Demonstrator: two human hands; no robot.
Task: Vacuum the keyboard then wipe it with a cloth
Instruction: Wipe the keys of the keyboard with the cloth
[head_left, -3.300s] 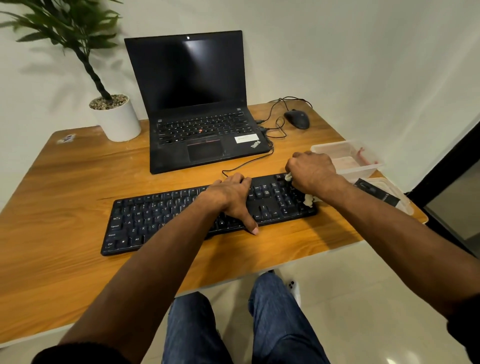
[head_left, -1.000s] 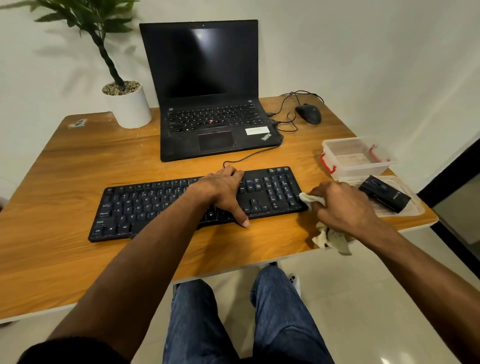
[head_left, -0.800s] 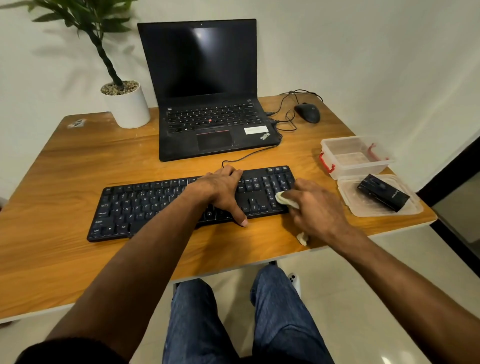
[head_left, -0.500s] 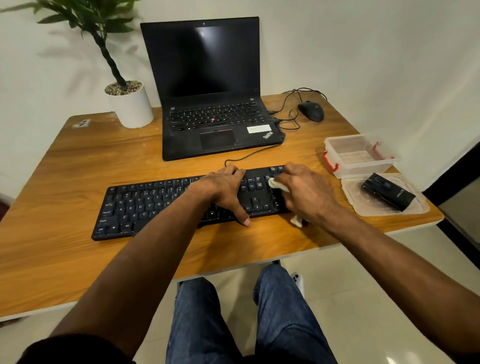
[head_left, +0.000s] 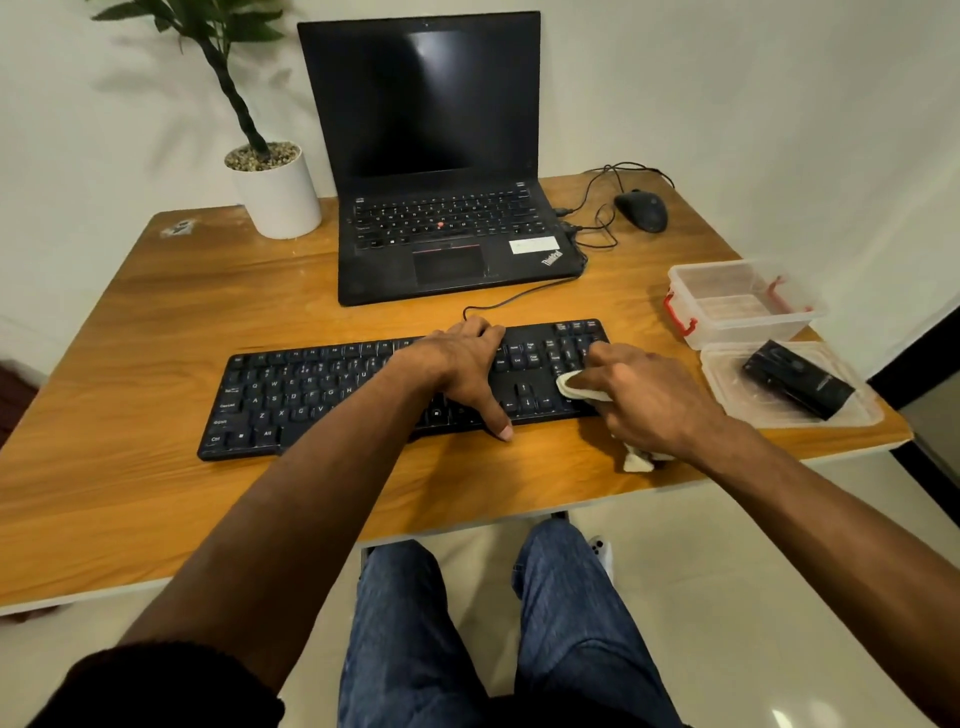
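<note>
A black keyboard (head_left: 311, 389) lies across the middle of the wooden desk (head_left: 130, 338). My left hand (head_left: 462, 364) rests flat on its centre-right keys, fingers spread, thumb at the front edge. My right hand (head_left: 644, 400) presses a whitish cloth (head_left: 571, 387) onto the keyboard's right end, over the number pad; a tail of the cloth hangs out below my wrist at the desk. A small black handheld vacuum (head_left: 797, 382) lies on a clear plastic lid (head_left: 852, 415) at the right.
An open black laptop (head_left: 441, 156) stands behind the keyboard, with a cabled mouse (head_left: 641, 210) to its right. A white potted plant (head_left: 275, 189) stands back left. A clear box with red clips (head_left: 743, 304) sits right of the keyboard, near the desk edge.
My right hand with the cloth moved from the desk beside the keyboard's right end onto the keys, swept left, then slid back a little toward the right. My left hand stayed put.
</note>
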